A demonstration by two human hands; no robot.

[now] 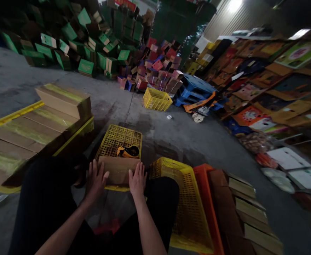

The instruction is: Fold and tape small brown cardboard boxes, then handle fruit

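A carton (119, 170) on its stand, as I follow it from afar. The carton lies across the near end of a yellow crate (118, 136), apparently upturned; my left hand (97, 177) and right hand (137, 177) lie along its opposite ends, fingers extended and spread little, neither closed around it. I judge the step to be steadying or squaring; the next move calls for even contact at both ends. Counts: one carton between the hands; one tape dispenser (128, 151), just beyond it; four yellow crates, namely this one, a filled crate (14, 115) at left, an open crate (192, 202) at right and a distant crate (157, 101); one orange crate (207, 198), beside the open one. The filled crate shows at least three flat cartons (50, 117), with one upper carton (65, 99) on top. Heaped green boxes (86, 67) and red boxes (157, 65) I cannot count.
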